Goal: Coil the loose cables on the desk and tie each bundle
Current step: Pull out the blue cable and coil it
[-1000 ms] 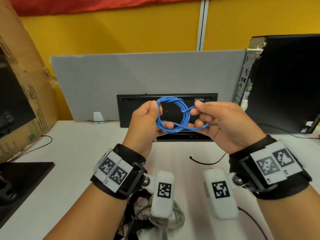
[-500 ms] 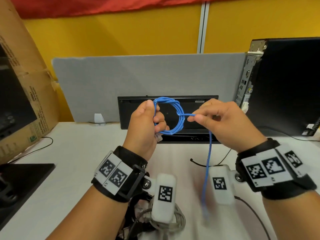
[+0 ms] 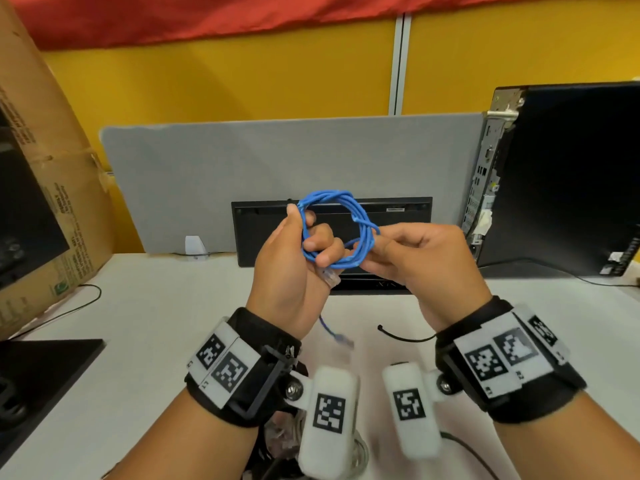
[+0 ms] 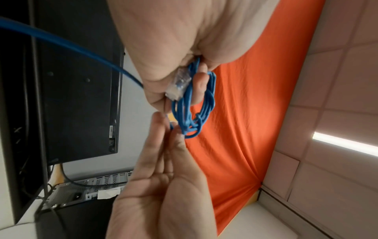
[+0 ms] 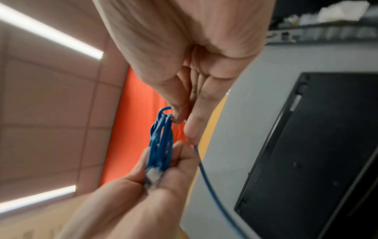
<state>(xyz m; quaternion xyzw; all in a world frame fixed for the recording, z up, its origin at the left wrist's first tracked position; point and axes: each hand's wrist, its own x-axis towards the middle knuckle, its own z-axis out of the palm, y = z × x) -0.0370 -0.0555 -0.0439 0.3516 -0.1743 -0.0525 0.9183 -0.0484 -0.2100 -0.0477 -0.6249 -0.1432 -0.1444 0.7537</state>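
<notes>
A blue network cable (image 3: 346, 216) is wound into a small coil held in the air above the desk. My left hand (image 3: 298, 251) grips the coil's left side, fingers curled through the loop, with one clear plug (image 3: 330, 277) sticking out below them. My right hand (image 3: 391, 251) pinches the coil's right side where the free end wraps round it. The free tail with its plug (image 3: 341, 339) hangs down under the left hand. In the left wrist view the coil (image 4: 194, 105) and the plug (image 4: 179, 84) lie against my fingers. In the right wrist view my thumb and forefinger pinch the coil (image 5: 161, 137).
A black cable tie (image 3: 405, 336) lies on the white desk (image 3: 138, 341). A grey cable bundle (image 3: 356, 452) sits near the front edge under my wrists. A black monitor (image 3: 332, 237) stands behind, a computer tower (image 3: 561, 174) right, a cardboard box (image 3: 45, 188) left.
My right hand has brought the free end back to the coil and pinches it there. The long tail that hung at the right now dangles shorter under the left hand.
</notes>
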